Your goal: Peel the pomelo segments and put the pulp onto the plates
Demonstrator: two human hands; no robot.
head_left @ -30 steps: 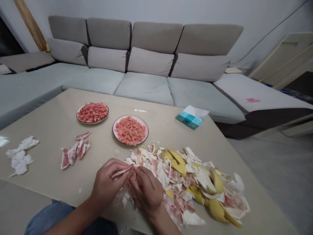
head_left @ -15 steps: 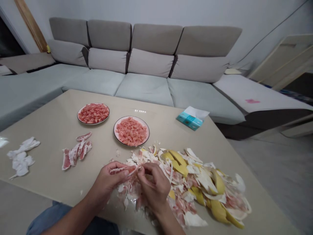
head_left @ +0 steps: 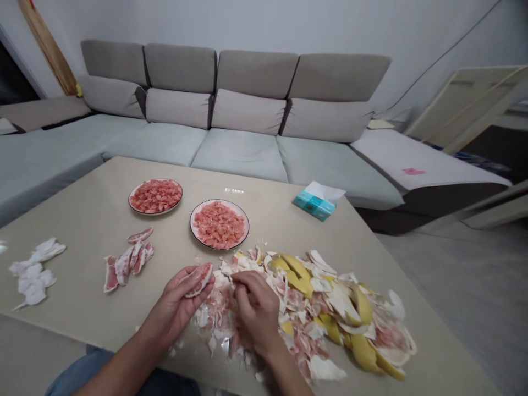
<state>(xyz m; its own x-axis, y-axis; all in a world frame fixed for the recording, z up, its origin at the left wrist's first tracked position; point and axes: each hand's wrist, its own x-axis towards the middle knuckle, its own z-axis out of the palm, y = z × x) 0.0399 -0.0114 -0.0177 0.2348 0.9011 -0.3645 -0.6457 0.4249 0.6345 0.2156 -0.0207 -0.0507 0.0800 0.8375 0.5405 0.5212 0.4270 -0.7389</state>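
Over beige desk: gripping fruit segment in left hand, with long axis slanted up-right. Holding right hand curled, just rightward, apart; cannot tell if empty.

Segment, in my hold: moist-looking flesh, matt white membrane.
Pulp: wet-looking, rough, granular.
Plates: smooth, glossy, seemingly glazed ceramic.
Peel: smooth outside, faint sheen.
Pith: matt, spongy-looking.
Table before me: smooth, polished (it throws back small bright patches of light).
Tissues: matt, crumpled paper.
Packet: slick, plastic-looking film.
Sofa: matt cloth.
My trousers: denim-like cloth, matt.
Plank: wood.
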